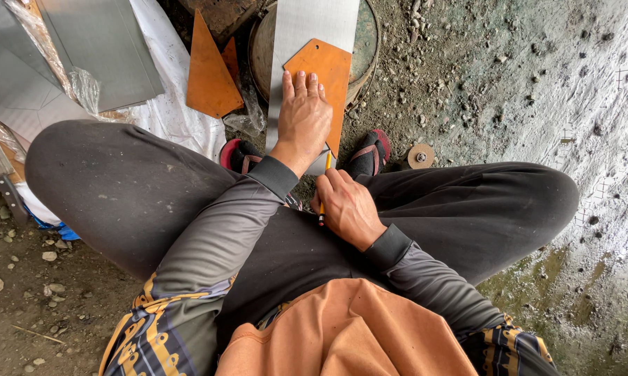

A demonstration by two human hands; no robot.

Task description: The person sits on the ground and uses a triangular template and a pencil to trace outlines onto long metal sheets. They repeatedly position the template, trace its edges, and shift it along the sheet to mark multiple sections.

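The left hand (303, 118) presses flat, fingers spread, on the orange template (324, 76) atop the metal strip (307, 28); the right hand (349, 209) pinches a pencil (326, 163) at the template's near edge. If that pressing hand eases, the template could skid and skew the line.

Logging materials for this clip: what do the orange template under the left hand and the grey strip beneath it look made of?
Orange template: looks like rusted or painted thin sheet metal, matte, with crisp cut edges and a small punched hole; could be stiff board. Grey strip: probably bare sheet metal, flat and thin with a dull satin sheen. Left hand presses the template flat; right hand holds a yellow pencil.
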